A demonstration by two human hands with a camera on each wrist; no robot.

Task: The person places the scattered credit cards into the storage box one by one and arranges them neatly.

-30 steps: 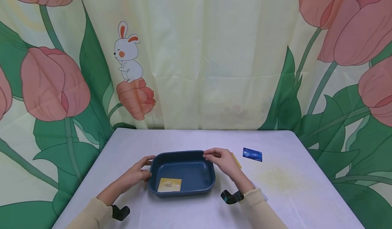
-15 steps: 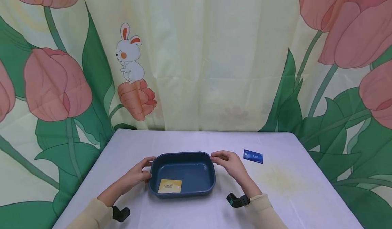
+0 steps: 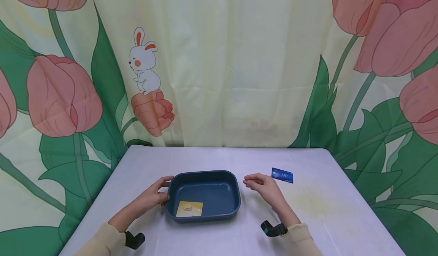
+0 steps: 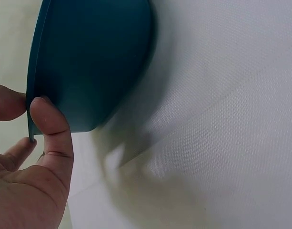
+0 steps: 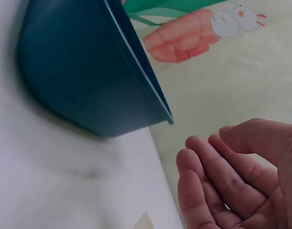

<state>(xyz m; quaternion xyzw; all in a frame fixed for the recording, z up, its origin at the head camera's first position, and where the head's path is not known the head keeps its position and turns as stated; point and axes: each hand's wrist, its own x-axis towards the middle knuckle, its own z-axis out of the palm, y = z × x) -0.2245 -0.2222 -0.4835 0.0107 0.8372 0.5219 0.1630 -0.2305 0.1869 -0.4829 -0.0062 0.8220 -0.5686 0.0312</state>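
A dark blue rectangular basin (image 3: 219, 197) stands near the middle of the table, with a yellow card (image 3: 189, 209) lying flat in its near left corner. My left hand (image 3: 153, 195) pinches the basin's left rim; the left wrist view has the thumb (image 4: 51, 119) on the outer wall and a finger across the rim. To the right of the basin, apart from it, my right hand (image 3: 264, 187) is held with bent fingers and nothing between them. Just beyond it lies a blue card (image 3: 282, 175) printed "VIP".
White cloth covers the table (image 3: 342, 218). A curtain (image 3: 226, 65) with tulips and a rabbit hangs behind its far edge. A pale pointed corner (image 5: 145, 221) shows at the bottom of the right wrist view, and each wrist wears a black camera.
My right hand has come off the basin's right rim and drawn back to the right, covering a yellow edge seen earlier beside it. The left hand and basin stay put.
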